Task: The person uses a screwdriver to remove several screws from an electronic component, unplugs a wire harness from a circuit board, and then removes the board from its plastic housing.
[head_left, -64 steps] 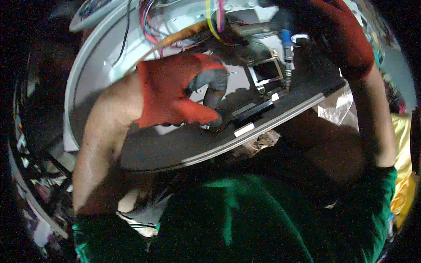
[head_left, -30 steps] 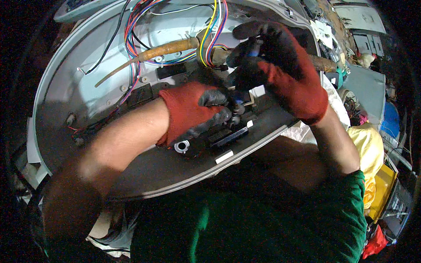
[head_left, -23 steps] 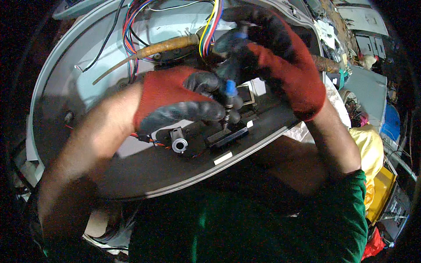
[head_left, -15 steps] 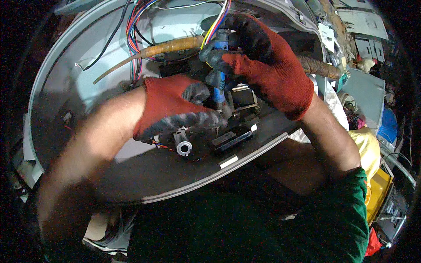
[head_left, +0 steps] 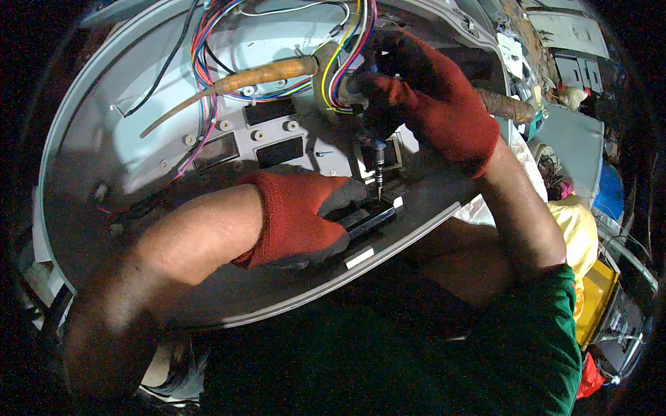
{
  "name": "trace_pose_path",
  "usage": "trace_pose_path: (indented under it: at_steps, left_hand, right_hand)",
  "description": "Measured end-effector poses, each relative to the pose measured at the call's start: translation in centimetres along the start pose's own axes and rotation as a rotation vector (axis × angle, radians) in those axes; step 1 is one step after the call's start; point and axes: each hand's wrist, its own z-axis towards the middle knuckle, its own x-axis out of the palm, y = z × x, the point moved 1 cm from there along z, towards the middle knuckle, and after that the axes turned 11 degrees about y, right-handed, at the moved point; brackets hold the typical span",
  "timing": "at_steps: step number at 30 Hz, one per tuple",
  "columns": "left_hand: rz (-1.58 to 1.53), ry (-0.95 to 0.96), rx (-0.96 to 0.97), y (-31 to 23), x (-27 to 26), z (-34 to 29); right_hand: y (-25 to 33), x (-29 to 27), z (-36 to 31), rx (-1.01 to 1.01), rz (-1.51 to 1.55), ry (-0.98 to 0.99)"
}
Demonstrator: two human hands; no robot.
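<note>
A large grey appliance panel lies open across my lap, its inside facing up. My left hand, in a red and grey glove, presses down on a small black part near the panel's front rim. My right hand, gloved the same way, grips a screwdriver with a blue handle. Its tip points down at a spot just right of my left fingers. A bundle of coloured wires runs under my right hand.
A brown sleeved cable crosses the panel's upper middle, beside more coloured wires. Grey flat panels, a yellow cloth and cluttered parts lie to my right. The surroundings on the left are dark.
The small round fitting by my left hand is no longer visible. My left hand has moved right and down onto the black part. The screwdriver now stands upright, its tip lowered to the panel.
</note>
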Motion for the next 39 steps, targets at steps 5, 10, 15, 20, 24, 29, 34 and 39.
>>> trace_pose_path:
  at_steps: [5, 10, 15, 20, 24, 29, 34, 39]
  left_hand:
    - [-0.327, -0.08, -0.001, 0.0, -0.6, 0.6]
    - [-0.648, -0.135, 0.169, 1.9, 0.3, 1.7]
    - [-0.584, -0.144, 0.178, 2.5, 0.6, 2.7]
    - [-0.578, -0.175, 0.173, 2.6, 0.7, 2.5]
    - [-0.782, -0.123, 0.075, 1.1, 0.4, 2.0]
    - [-0.732, -0.042, 0.116, 1.7, -0.1, 2.1]
    - [-0.753, -0.021, 0.107, 1.6, -0.2, 2.0]
    - [-0.925, -0.156, 0.109, 1.4, -0.1, 2.6]
  right_hand:
    - [0.5, -0.2, -0.1, 0.115, -0.012, 0.111]
    - [0.4, 0.2, 0.0, 0.1, -0.062, 0.09]
    - [0.1, 0.6, -0.1, 0.01, -0.064, 0.012]
    - [-0.5, 0.7, 0.0, 0.009, 0.011, 0.023]
    - [-0.4, 0.7, 0.2, 0.041, 0.028, 0.068]
    - [-1.0, 0.7, 0.3, -0.073, -0.034, 0.063]
    - [-0.3, 0.5, 0.8, 0.123, -0.016, 0.141]
    - [-0.9, 0.5, 1.3, 0.189, -0.1, 0.133]
